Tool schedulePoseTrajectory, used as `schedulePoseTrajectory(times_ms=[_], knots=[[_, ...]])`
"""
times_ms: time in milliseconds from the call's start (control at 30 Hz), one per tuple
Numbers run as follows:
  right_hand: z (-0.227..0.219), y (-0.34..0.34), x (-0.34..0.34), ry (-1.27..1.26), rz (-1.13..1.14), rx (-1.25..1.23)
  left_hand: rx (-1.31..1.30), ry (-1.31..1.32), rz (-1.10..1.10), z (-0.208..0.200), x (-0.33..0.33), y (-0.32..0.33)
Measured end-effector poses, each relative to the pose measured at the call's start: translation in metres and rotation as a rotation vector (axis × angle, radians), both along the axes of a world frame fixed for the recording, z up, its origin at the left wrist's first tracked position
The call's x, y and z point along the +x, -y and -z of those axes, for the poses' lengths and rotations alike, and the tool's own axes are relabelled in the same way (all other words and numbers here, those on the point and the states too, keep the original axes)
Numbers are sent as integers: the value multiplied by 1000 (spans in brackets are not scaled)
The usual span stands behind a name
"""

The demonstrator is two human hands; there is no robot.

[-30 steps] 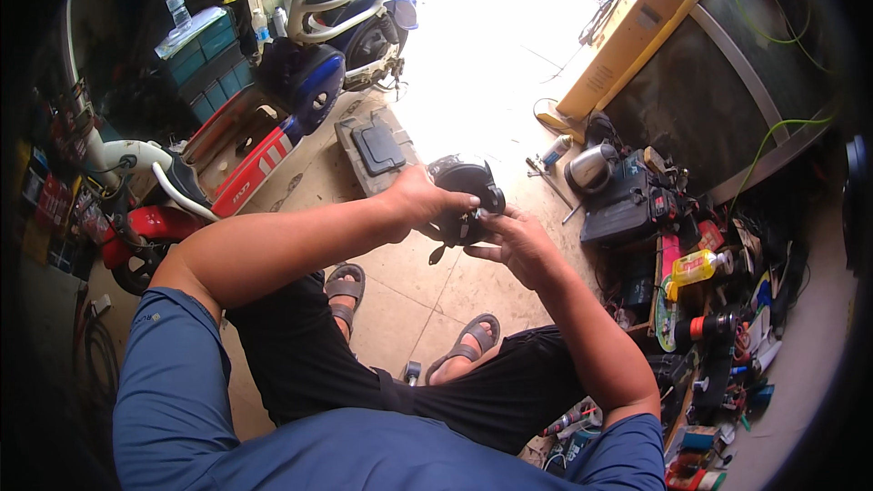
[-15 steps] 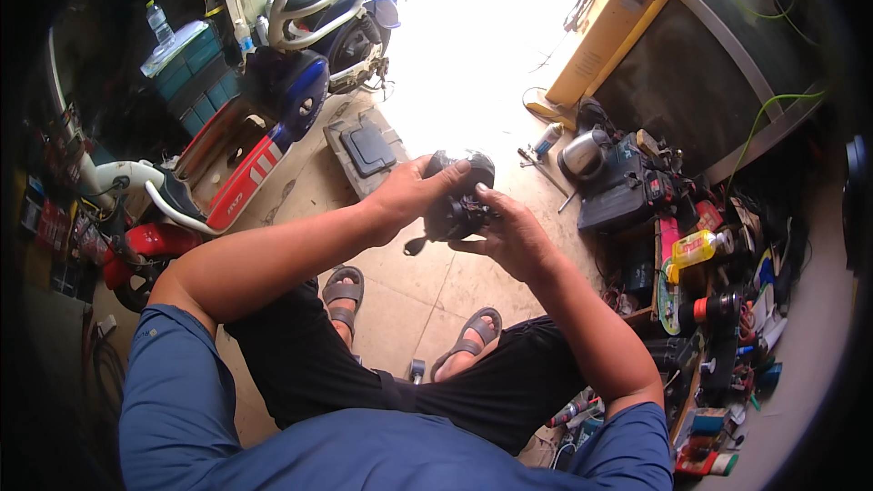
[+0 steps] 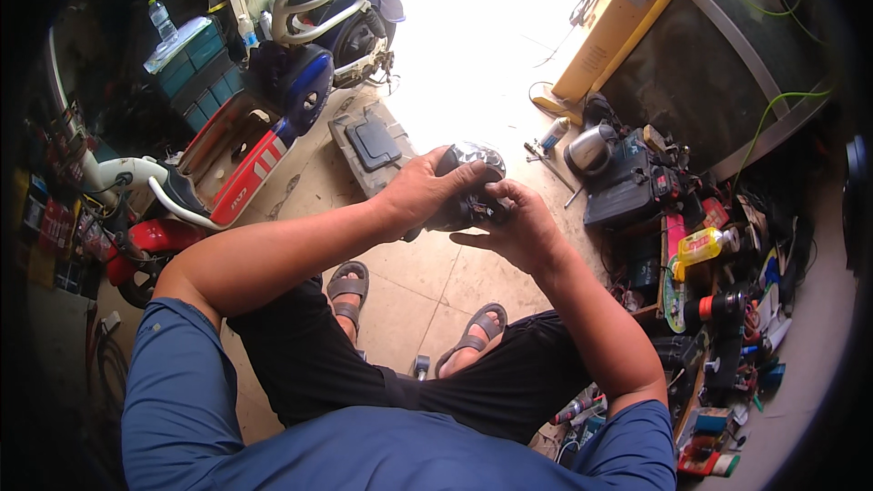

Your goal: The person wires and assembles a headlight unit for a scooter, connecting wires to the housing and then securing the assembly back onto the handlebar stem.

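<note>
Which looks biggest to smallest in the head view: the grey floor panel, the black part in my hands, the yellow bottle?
1. Grey floor panel.
2. Black part, held in both hands; nearer the camera, so its rank against the panel is unsure.
3. Yellow bottle, clearly smallest.

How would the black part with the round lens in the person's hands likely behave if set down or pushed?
The part looks rigid and moulded, so probably stiff. Both the left hand and the right hand grip it, hinting at some weight. Its rounded lens face may scratch or crack, and it could rock on the floor.
</note>
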State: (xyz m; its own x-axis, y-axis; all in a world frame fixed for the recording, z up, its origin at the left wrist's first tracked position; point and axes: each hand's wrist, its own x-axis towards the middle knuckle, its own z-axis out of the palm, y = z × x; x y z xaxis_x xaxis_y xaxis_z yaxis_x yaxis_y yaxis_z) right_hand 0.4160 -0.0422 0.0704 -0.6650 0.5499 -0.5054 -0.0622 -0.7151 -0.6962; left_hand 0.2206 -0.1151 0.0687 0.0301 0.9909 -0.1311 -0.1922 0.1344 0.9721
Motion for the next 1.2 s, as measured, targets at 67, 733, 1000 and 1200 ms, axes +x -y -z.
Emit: schedulePoseTrajectory(times_ms=[67, 733, 1000, 1200], knots=[[6, -4, -1, -16, 9, -4, 15, 23, -28, 1, 2, -1], [3, -6, -17, -66, -7, 117, 238, -157, -138, 11, 5, -8], [10, -9, -19, -30, -6, 178, 220, -147, -241, 10, 7, -10], [-1, -4, -35, -68, -19, 132, 254, -314, -281, 8, -4, -4]])
